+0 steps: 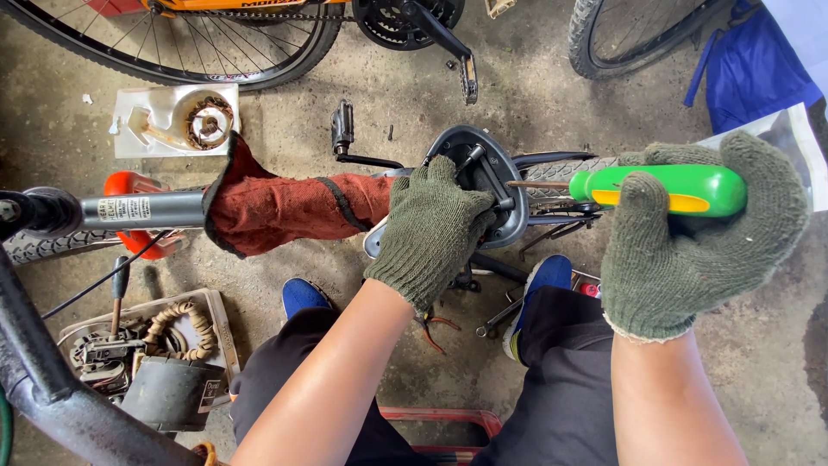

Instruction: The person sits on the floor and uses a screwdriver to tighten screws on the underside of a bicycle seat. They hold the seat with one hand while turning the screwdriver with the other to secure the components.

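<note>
Our right hand [703, 237] is closed round the green screwdriver [660, 190], tip at the chain guard [511, 220]. Our left hand [431, 229] presses flat on that guard, clasping nothing. The screwdriver looks light and stiff; the fat handle suits our grip best.

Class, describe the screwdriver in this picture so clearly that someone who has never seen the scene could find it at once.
Start at the upturned bicycle frame running across the middle, wrapped in a red rag. Follow it right to the dark chain guard, steadied by the gloved left hand. The screwdriver points into that guard from the right, gripped by the gloved right hand; its bright green and yellow handle is unlike anything nearby.
</note>
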